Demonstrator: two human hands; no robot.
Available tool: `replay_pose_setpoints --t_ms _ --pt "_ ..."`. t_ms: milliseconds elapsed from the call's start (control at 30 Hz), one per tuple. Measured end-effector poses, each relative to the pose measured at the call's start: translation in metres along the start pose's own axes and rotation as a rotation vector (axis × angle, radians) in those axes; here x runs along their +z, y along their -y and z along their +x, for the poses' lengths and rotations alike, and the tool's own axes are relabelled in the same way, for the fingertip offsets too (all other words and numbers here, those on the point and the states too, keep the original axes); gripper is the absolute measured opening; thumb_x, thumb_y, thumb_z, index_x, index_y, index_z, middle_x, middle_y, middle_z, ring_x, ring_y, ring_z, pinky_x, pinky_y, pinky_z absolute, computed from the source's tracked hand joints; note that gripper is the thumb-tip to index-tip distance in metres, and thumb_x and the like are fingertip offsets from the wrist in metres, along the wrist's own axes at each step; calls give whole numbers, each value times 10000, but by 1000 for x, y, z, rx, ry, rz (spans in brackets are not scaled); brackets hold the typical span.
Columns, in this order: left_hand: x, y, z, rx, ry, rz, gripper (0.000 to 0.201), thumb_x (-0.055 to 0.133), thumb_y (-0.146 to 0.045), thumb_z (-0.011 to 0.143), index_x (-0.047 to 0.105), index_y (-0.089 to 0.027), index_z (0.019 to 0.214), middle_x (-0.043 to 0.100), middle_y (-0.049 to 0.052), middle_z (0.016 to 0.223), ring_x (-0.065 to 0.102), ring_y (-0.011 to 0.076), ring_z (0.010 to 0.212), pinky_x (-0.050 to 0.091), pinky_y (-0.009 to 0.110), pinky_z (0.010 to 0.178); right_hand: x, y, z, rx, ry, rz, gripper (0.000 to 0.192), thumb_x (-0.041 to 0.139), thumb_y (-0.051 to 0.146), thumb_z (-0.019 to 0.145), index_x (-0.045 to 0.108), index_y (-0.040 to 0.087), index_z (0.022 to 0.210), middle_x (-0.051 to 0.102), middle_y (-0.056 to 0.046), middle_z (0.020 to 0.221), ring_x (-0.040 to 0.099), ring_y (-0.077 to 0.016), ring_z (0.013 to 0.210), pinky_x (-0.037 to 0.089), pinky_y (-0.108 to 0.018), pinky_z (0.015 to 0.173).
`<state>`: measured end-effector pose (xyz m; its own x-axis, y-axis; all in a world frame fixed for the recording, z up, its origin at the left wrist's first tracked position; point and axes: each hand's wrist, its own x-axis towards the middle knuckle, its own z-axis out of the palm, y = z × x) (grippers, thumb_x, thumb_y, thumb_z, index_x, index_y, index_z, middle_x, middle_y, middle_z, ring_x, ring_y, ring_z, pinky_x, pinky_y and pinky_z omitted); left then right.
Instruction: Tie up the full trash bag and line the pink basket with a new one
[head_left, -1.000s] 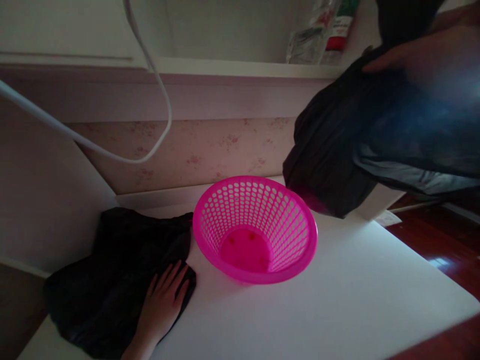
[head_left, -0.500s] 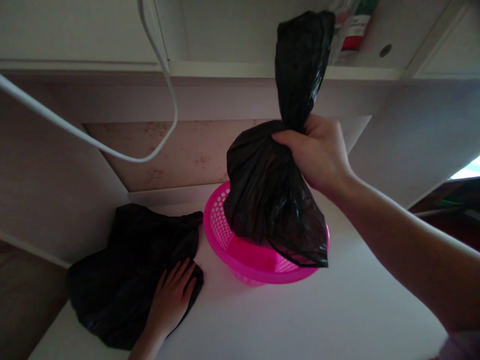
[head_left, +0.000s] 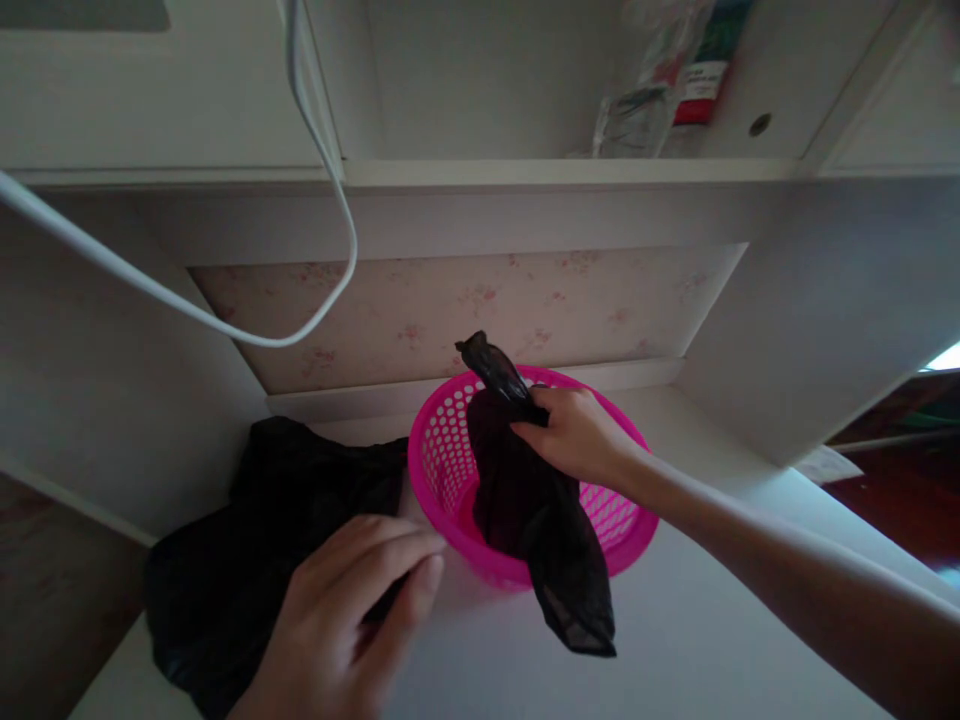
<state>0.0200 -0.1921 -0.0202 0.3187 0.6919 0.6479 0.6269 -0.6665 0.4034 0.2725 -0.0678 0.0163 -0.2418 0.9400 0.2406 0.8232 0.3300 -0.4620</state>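
My right hand (head_left: 574, 432) is closed around the gathered neck of a black plastic bag (head_left: 517, 485). The bag hangs down inside a pink perforated basket (head_left: 454, 520), and its lower corner drapes over the front rim. In front of a second black plastic bag (head_left: 292, 500), which lies crumpled on the white surface, my left hand (head_left: 352, 610) is raised close to the camera. Its fingers are loosely curled with a gap to the thumb, and no object shows between them. It covers part of that bag.
A white cable (head_left: 277, 342) loops across the upper left. Above is a white shelf (head_left: 480, 172) with a clear container (head_left: 636, 122) and a bottle with a red and white label (head_left: 701, 90). Side panels flank the white surface (head_left: 675, 620), with flowered wallpaper (head_left: 480, 300) behind.
My right hand has lowered its bag from above the basket into it. My left hand has lifted off the second bag and come toward the camera, its fingers now curled.
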Motion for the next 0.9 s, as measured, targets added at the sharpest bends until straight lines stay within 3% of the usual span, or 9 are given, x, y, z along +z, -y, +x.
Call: replay_pose_setpoints --t_ms 100,233,333,500,600,767,900 --pt "11 -17 55 7 148 0 182 579 -245 1029 760 -223 1024 814 18 1008 768 172 910 598 283 872 5 -6 5 -10 229 4 218 660 354 863 780 180 918 770 -66 830 680 -219 758 371 -287 609" --pt "46 8 100 -51 480 137 244 666 -315 985 746 -181 1173 794 93 1193 747 304 1111 587 440 962 3 -17 12 25 472 274 262 702 319 819 801 191 1025 784 -34 928 701 -241 916 456 -294 730" --pt "60 20 111 -55 618 195 284 727 -342 937 741 -164 1158 802 121 1152 762 337 1070 604 443 883 0 -27 12 43 613 573 335 759 235 717 772 174 1046 767 -20 982 679 -216 949 483 -287 788" --pt "57 9 112 -20 649 313 207 623 -313 1001 790 -195 972 825 112 1048 783 343 1007 594 439 826 5 -39 8 9 710 867 661 732 82 606 660 194 1253 742 -10 1010 673 -188 926 489 -266 751" --pt "54 5 112 -5 678 365 219 597 -259 996 806 -222 944 834 105 1004 791 350 978 581 433 781 5 -43 8 -44 596 670 623 712 92 661 651 199 1273 734 -4 920 669 -179 851 476 -265 706" --pt "48 12 115 -23 701 399 242 587 -243 966 799 -240 848 832 89 917 789 314 896 518 372 680 -16 -55 18 -233 461 -35 99 695 263 875 766 216 925 732 3 785 659 -169 734 439 -273 661" --pt "29 25 120 -8 774 400 239 597 -209 925 768 -249 763 813 58 852 766 265 824 454 330 628 -31 -69 25 -297 379 -304 169 667 212 888 761 194 748 730 -59 780 685 -228 783 464 -323 734"
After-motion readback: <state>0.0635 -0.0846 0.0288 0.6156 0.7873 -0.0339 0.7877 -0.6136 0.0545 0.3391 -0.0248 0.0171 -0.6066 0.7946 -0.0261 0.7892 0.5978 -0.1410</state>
